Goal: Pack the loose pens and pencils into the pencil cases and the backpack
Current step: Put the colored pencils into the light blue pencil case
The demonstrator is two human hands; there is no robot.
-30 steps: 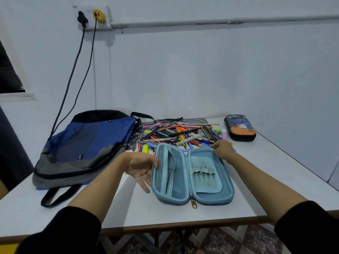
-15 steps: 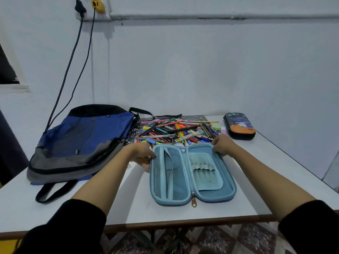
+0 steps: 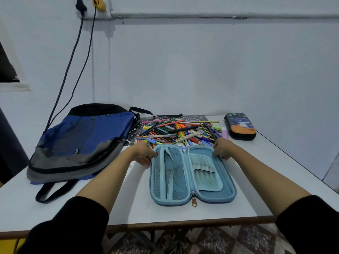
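Open blue pencil case [image 3: 192, 176] spread flat mid-desk, both halves occupied at their far corners by the left hand [image 3: 144, 153] and right hand [image 3: 222, 148]. Directly behind, blocked by a dense heap of pens and pencils [image 3: 178, 132] reaching almost to the case's far rim. Left flank filled by the backpack [image 3: 80, 142], its strap [image 3: 53, 191] looped onto the bare desk [image 3: 128, 202] toward the near edge. Far right corner taken by a closed dark pencil case [image 3: 240, 125], just beside the heap. Free passage along the near edge and across the bare right side of the desk. Wall [image 3: 201, 70] close behind, two cables [image 3: 73, 70] hanging to the backpack.
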